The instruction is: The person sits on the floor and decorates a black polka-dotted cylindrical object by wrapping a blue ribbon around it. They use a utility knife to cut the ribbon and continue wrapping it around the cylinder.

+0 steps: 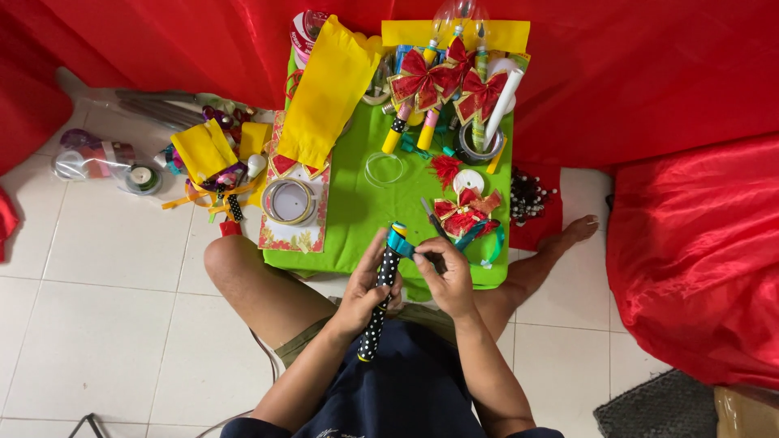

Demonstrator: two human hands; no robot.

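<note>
My left hand (363, 294) grips a long stick (380, 304) wrapped in black ribbon with white dots, its upper end yellow. My right hand (445, 273) pinches a teal ribbon (399, 243) at the stick's top, touching it there. Both hands hover over my lap, at the near edge of a low table covered in green cloth (357, 203). Just beyond my right hand lie scissors (432, 217) with teal handles and a red glitter bow (465, 212).
On the green cloth stand finished sticks with red bows (445, 81), a yellow cloth (329, 93), a tape roll (288, 201) and a clear ring (383, 169). Ribbon spools and scraps (203, 166) litter the white tile floor at left. Red fabric (698, 251) drapes at right.
</note>
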